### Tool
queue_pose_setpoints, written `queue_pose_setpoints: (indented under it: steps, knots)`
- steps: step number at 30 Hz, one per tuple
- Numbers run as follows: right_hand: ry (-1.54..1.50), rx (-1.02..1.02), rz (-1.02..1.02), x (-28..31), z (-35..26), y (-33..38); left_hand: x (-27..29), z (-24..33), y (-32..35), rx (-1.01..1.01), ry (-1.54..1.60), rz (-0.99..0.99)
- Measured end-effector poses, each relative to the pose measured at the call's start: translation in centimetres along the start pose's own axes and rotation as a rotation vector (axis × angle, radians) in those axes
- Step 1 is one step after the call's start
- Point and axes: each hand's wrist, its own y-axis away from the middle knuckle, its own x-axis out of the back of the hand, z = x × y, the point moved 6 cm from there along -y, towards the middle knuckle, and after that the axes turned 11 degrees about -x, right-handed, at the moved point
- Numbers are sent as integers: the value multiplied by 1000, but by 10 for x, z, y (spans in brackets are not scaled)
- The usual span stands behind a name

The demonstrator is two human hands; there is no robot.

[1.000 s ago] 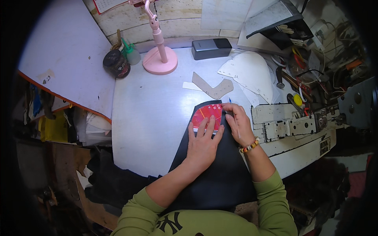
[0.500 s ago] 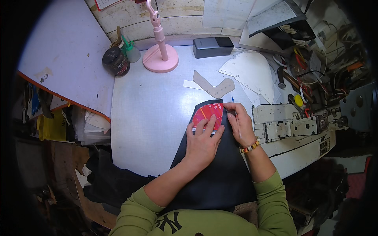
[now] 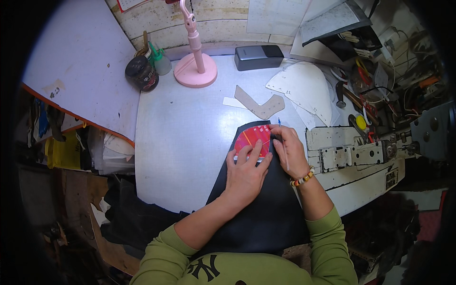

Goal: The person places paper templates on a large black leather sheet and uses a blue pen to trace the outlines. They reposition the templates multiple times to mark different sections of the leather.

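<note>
A red curved card piece (image 3: 253, 135) with light markings lies on black sheet material (image 3: 266, 204), close to that sheet's narrow far end. My left hand (image 3: 244, 171) rests on the card's near part, fingers spread and pressing it flat. Beside the card's right edge is my right hand (image 3: 292, 149), with a slim pen (image 3: 286, 156) tucked between thumb and fingers. The pen's blue end (image 3: 279, 121) points away from me, and my right index fingertip touches the card's far right corner. The sheet drapes over the table's near edge toward my lap.
Beyond the sheet lie a grey angled template (image 3: 260, 105) and large white pattern pieces (image 3: 304, 88). A pink stand (image 3: 195, 76), a dark jar (image 3: 141, 73) and a grey box (image 3: 259, 58) stand farther back. At right are a sewing machine (image 3: 351, 152) and a hammer (image 3: 340, 92).
The whole view has shifted slightly, moving the table items a little right. Both hands keep nearly the same places on the card; the pen has tilted only slightly.
</note>
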Motion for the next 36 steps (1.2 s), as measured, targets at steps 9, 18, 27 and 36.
queue_pose_setpoints:
  steps: [9,18,27,36]
  knots:
    - [13,6,-26,1,-5,-2,-1,3,1,3,-32,-19]
    - [-60,39,67,2,5,1,-9,12,5,-9,-3,-160]
    - [-562,-377,343,30,40,7,-10,-11,1,16,157,-404]
    - [-590,-518,69,24,32,57,1,-55,-14,51,643,-346]
